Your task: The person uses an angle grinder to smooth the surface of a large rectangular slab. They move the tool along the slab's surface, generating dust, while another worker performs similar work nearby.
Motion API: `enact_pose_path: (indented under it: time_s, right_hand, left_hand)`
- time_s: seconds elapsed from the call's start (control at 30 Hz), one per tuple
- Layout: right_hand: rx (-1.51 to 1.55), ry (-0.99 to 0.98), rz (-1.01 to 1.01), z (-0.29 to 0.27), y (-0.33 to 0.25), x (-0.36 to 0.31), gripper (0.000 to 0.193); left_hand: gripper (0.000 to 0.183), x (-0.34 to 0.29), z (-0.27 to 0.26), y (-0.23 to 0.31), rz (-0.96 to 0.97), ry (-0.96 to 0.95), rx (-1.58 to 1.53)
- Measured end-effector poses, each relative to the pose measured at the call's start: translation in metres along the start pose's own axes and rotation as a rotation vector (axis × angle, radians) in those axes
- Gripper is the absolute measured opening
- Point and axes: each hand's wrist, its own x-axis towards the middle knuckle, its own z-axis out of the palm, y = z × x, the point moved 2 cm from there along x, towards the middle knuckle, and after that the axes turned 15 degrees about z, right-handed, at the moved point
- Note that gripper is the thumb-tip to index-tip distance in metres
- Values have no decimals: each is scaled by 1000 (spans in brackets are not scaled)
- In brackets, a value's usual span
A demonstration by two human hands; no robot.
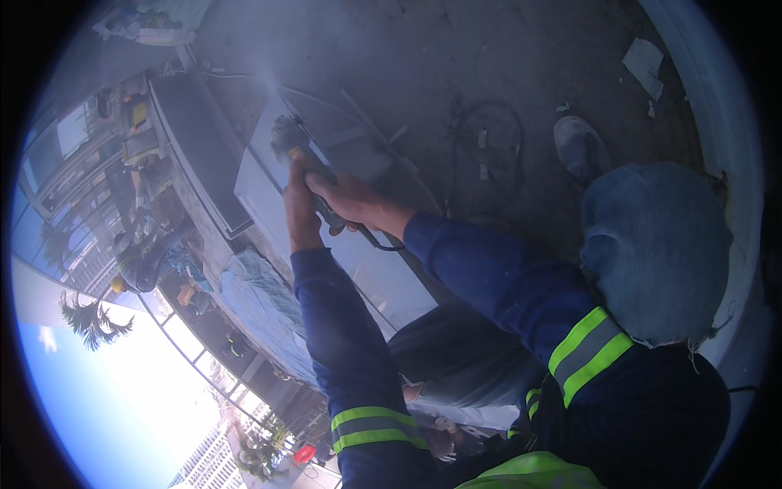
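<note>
Both hands share one grip, closed around a power tool's body: the left hand [301,218] wraps it nearer the head, the right hand [357,200] farther back, probably so the pair can steady it. The power tool [287,137] is at the far end of a pale panel [371,273], dust rising past that end; whether its head touches is unclear. Its cord [380,243] trails from the rear, seemingly kept behind the head. The ground [533,61] is brown and dusty, with a white scrap [643,67]; leftward, a railing [175,330] borders bright sky.
</note>
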Motion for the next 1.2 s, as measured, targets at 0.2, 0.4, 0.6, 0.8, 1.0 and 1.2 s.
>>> enact_pose_path:
  time_s: [0.2,0.4,0.6,0.8,1.0,1.2]
  right_hand:
    - [-22,6,-9,0,-4,1,68]
    - [0,12,2,1,-4,-4,68]
    - [-8,-9,-23,1,-2,-2,67]
    - [-48,12,4,1,1,-5,66]
    - [-30,2,-23,1,4,-6,64]
    - [-49,-2,-9,1,5,-11,61]
  left_hand:
    - [76,10,-4,-10,12,-9,-27]
    - [75,8,-8,-12,-6,-30,-7]
    - [80,-3,-3,0,-4,-19,23]
    - [81,-13,0,7,-18,12,84]
    - [82,-13,-3,5,-3,-32,81]
    - [83,-19,-4,3,0,-38,82]
